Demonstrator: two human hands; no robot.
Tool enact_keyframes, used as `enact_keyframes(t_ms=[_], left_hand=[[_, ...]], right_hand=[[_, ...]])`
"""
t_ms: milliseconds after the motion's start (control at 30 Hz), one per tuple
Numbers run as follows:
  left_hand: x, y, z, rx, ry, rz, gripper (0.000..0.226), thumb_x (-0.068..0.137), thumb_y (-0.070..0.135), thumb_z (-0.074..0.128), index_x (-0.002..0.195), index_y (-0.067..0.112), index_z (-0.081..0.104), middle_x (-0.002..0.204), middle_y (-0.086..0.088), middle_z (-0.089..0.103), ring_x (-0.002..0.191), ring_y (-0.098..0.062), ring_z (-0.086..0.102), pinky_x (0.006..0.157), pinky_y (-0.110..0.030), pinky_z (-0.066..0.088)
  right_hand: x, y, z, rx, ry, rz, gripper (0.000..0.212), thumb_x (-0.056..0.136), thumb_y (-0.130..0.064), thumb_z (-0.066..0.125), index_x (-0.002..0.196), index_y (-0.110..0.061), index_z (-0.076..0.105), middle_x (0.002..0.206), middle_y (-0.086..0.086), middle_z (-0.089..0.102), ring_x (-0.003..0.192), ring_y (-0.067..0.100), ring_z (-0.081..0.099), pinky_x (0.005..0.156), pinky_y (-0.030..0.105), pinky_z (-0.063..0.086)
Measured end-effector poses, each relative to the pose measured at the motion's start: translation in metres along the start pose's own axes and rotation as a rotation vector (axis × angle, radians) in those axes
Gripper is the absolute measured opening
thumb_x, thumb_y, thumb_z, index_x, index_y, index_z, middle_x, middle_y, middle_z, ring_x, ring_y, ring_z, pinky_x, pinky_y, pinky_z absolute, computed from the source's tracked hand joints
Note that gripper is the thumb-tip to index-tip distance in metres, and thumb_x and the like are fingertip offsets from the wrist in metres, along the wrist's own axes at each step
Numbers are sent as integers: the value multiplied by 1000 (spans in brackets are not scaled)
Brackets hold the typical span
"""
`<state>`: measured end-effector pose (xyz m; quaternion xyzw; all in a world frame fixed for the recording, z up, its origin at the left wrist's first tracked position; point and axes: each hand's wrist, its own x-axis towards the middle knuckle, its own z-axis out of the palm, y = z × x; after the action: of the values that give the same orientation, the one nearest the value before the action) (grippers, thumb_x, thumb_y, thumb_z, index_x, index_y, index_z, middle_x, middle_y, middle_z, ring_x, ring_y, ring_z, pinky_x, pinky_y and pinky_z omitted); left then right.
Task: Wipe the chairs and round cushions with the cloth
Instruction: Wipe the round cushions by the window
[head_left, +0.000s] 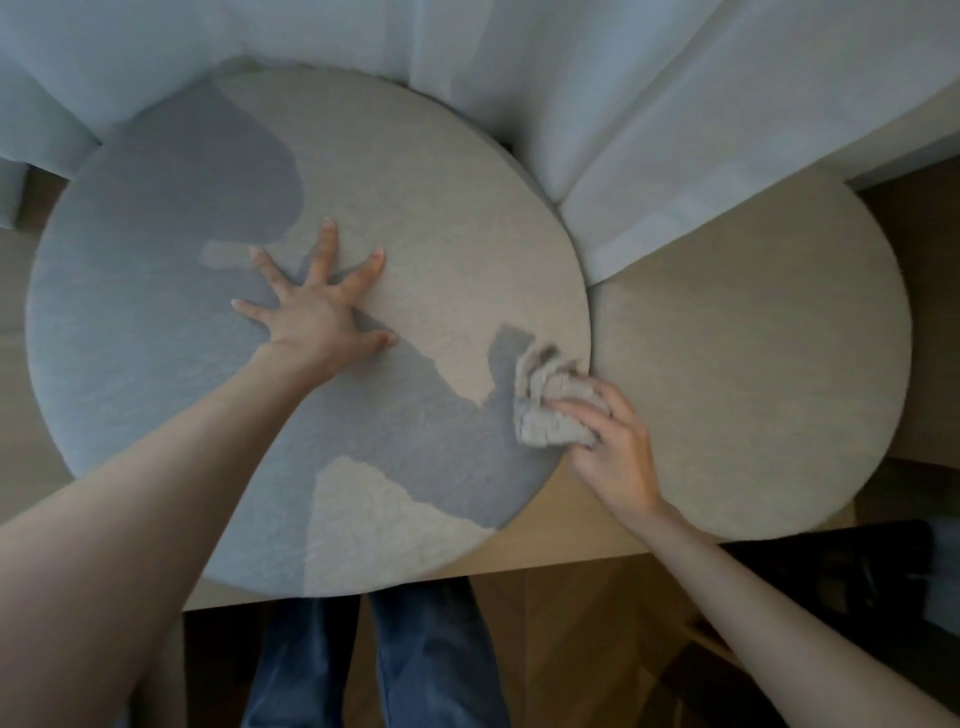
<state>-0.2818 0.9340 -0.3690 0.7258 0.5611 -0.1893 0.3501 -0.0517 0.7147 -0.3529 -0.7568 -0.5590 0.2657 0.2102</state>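
Two round beige cushions lie side by side on a wooden bench. The large left cushion (441, 208) fills the middle of the view, and the right cushion (753, 389) touches its edge. My left hand (317, 306) presses flat on the left cushion with its fingers spread. My right hand (613, 441) grips a bunched grey cloth (545, 400) at the right rim of the left cushion, where the two cushions meet. Shadows of my arms and head fall across the left cushion.
White sheer curtains (623, 104) hang behind the cushions, and a fold lies over the far edge of the right cushion. The wooden bench (571, 551) shows at its front edge. My legs in blue jeans (431, 665) stand below it. A dark object (857, 571) sits at the lower right.
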Motion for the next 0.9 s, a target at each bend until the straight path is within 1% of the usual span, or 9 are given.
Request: enact_keyframes(t_ms=[67,200,267,333,433,500,633,733,900], left_hand=[[0,0,0,1,6,0,85,81,53,65,144,58,7,155,17,-26,137,-48,-29,100,-80,2],[2,0,0,4,15,-1,85,81,54,65,144,57,7,155,17,-27,136,-48,-29,99,-81,3],[3,0,1,13,21,2,85,82,55,64,145,56,7,155,16,-26,136,-49,-29,99,-81,4],[4,1,2,24,30,-2,84,82,55,63,145,56,7,155,16,-26,136,-49,-29,99,-81,4],[4,1,4,36,39,1,83,83,55,62,145,56,7,155,15,-26,135,-51,-30,97,-81,3],[5,0,5,36,41,7,85,82,55,62,145,56,5,155,15,-27,134,-51,-30,97,-81,3],[5,-1,5,23,26,12,86,83,53,63,145,55,4,154,15,-29,133,-51,-32,97,-81,1],[4,1,3,29,15,4,85,83,54,63,145,55,4,155,15,-28,133,-51,-32,97,-81,1],[2,2,1,31,12,-1,85,82,55,63,145,57,5,155,15,-28,135,-50,-30,99,-81,2]], right_hand=[[43,-23,-6,53,69,8,40,78,-20,57,115,-16,69,130,13,51,121,21,47,103,22,39],[157,-54,-1,102,148,65,48,80,-16,61,128,-14,60,137,20,41,129,32,42,112,31,31],[210,-63,10,13,104,65,51,87,-37,61,134,-18,56,145,18,34,136,33,31,115,32,22],[253,-66,24,-94,7,82,55,91,-58,44,138,-30,50,153,12,27,143,32,20,116,36,13],[282,-58,39,-183,-78,177,56,92,-64,34,145,-47,30,160,7,16,145,38,13,116,48,9],[281,-50,47,-251,-69,225,56,92,-62,41,145,-49,28,159,7,15,142,42,15,115,49,13],[249,-40,52,-287,57,55,57,82,-54,41,130,-28,58,135,18,45,122,41,43,98,28,23],[198,-29,45,-199,-3,27,45,79,-36,56,119,-19,66,125,21,50,118,43,43,94,29,26],[63,-6,33,-79,-183,102,40,71,-23,68,110,-20,66,118,9,46,113,24,37,90,23,28]])
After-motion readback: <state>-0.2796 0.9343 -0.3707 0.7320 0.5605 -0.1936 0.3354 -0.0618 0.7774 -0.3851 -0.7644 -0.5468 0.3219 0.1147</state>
